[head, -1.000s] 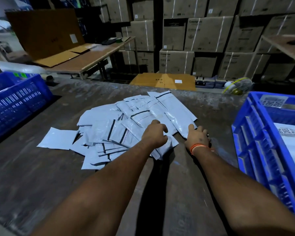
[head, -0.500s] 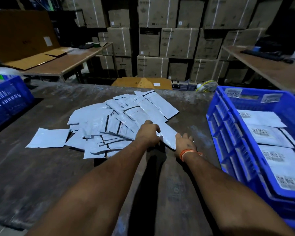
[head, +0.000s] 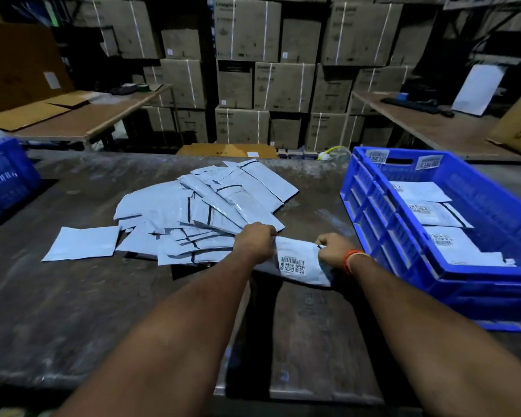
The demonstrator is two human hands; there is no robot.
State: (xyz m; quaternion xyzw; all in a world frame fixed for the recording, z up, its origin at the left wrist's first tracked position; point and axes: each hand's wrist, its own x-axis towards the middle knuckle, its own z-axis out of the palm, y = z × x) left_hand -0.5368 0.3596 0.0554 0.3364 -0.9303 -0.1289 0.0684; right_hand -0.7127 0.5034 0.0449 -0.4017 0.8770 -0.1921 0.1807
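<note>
While I logged the head view, item one was a labelled pouch [head: 297, 261], held at the near edge of the pouch pile [head: 199, 218] over the table [head: 103, 311], barcode up, long axis running left to right. Item two: left hand [head: 254, 242], knuckles up, fingers curled, pinching the pouch's left end. Item three: right hand [head: 334, 248], wrist bent, pinching the right end. The blue crate [head: 382, 230] stood just right of it, so the right hand was nearer.
</note>
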